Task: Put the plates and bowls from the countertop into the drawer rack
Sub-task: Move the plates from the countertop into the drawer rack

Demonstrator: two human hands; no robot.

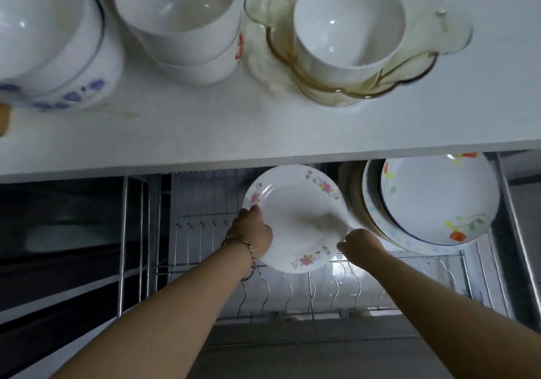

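With left grip [254, 231] and right grip [362, 244] clamped on the plate [295, 217], we seem mid-racking; next, seat it in the rack [288, 286] just below.

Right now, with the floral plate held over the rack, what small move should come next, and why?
Probably lower the floral plate on edge into the rack beside the standing plates: left hand and right hand grip its rim; slots below look free.

A thin chain bracelet [239, 240] circles the bare wrist behind the left hand [255, 232].
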